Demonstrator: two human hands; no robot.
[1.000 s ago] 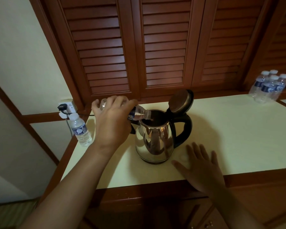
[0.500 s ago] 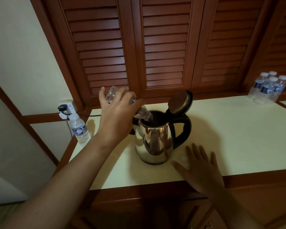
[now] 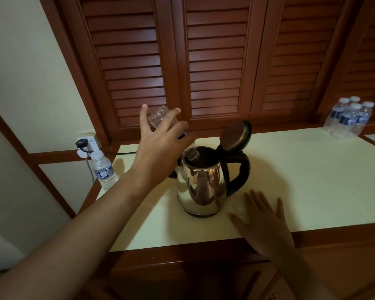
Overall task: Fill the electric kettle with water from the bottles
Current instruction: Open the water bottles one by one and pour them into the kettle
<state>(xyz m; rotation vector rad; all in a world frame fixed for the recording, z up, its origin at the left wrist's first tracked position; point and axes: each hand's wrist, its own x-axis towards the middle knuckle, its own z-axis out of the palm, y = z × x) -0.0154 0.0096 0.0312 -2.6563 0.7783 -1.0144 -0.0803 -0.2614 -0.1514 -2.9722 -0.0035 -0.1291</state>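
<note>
A shiny steel electric kettle [image 3: 201, 187] with a black handle stands on the cream counter [image 3: 301, 180], its lid [image 3: 235, 134] flipped up. My left hand [image 3: 160, 150] grips a clear plastic bottle [image 3: 160, 116] tipped steeply, base up, with its neck [image 3: 192, 154] inside the kettle's mouth. Most of the bottle's body is hidden behind my fingers. My right hand [image 3: 262, 226] lies flat, fingers spread, on the counter's front edge just right of the kettle. A capped water bottle [image 3: 103, 169] stands upright at the counter's left end.
Several sealed water bottles [image 3: 349, 119] stand in a group at the counter's far right. A wall socket with a plug [image 3: 86, 142] and cable is on the left wall. Louvred wooden doors [image 3: 214, 61] rise behind the counter, with wooden cabinet fronts below.
My left hand has raised the bottle's base, tipping it from near level to steeply neck-down in the kettle. My right hand has stayed on the counter.
</note>
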